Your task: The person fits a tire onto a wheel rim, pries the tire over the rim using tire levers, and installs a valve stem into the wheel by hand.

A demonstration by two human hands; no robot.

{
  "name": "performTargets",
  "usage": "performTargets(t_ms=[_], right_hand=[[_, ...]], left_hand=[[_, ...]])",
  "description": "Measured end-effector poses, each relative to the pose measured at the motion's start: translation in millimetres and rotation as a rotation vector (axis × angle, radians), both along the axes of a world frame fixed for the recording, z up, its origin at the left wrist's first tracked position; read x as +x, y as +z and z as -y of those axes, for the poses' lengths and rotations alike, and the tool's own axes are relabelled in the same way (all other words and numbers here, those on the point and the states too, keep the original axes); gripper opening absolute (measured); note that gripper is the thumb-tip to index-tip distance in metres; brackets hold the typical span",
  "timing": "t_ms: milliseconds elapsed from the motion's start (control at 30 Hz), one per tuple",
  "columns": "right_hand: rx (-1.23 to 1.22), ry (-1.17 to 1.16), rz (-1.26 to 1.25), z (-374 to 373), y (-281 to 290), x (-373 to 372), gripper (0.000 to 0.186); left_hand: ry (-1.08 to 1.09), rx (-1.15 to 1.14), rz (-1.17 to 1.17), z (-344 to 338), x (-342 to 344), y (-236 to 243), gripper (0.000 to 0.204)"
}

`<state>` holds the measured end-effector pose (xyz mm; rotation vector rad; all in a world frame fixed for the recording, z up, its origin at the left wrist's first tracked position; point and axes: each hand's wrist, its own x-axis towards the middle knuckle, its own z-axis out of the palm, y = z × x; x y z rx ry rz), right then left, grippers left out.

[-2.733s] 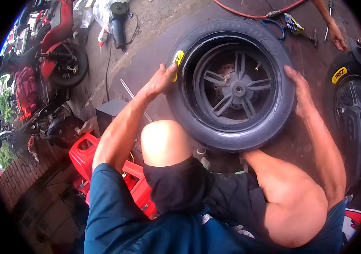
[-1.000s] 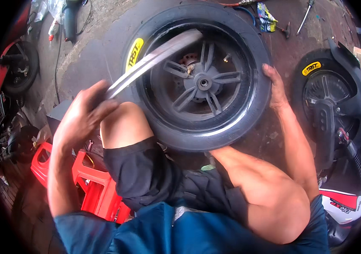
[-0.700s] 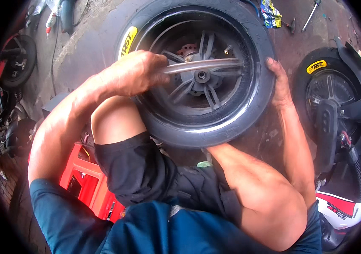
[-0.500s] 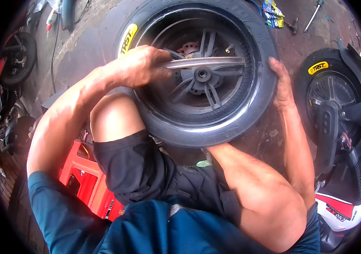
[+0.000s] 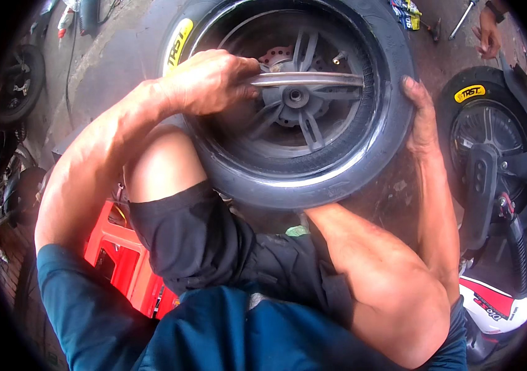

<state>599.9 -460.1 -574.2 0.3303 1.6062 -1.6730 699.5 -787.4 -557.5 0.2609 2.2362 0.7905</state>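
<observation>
A black tyre [image 5: 288, 193] with a yellow label lies in front of my knees around a dark spoked wheel [image 5: 310, 123] with a central hub. My left hand [image 5: 211, 83] grips a long metal bar [image 5: 307, 78], probably a lever, held level over the wheel just above the hub, its right end by the inner rim. Those fingers are wrapped round the bar's left end. My right hand [image 5: 420, 108] grips the tyre's right side, thumb resting on the sidewall, the other fingers partly hidden behind it.
A scooter wheel [image 5: 486, 123] with black guard stands right, above a white-and-red panel [image 5: 489, 297]. Another person's hand [image 5: 488, 38] reaches in top right, near a screwdriver [image 5: 461, 21] and packet [image 5: 407, 15]. A red plastic stool [image 5: 109, 247] sits lower left; scooters [image 5: 16, 93] line the left edge.
My left hand left the tyre's side, took the bar and swung it across the wheel. My right hand stayed on the tyre. Another person's hand has reappeared at top right.
</observation>
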Motion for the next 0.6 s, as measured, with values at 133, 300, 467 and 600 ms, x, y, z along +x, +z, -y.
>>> performTargets(t_ms=[133, 300, 467, 600], right_hand=[[0.031, 0.013, -0.05, 1, 9, 1, 0.067], [0.058, 0.03, -0.013, 5, 15, 1, 0.071], [0.096, -0.001, -0.032, 1, 15, 3, 0.071], [0.104, 0.024, 0.0, -2, 16, 3, 0.069]], left_hand=[[0.002, 0.001, -0.004, -2, -2, 0, 0.026], [0.057, 0.134, -0.166, 2, 9, -14, 0.02], [0.046, 0.125, -0.158, -2, 8, -17, 0.019], [0.026, 0.079, -0.198, -3, 11, -20, 0.018]])
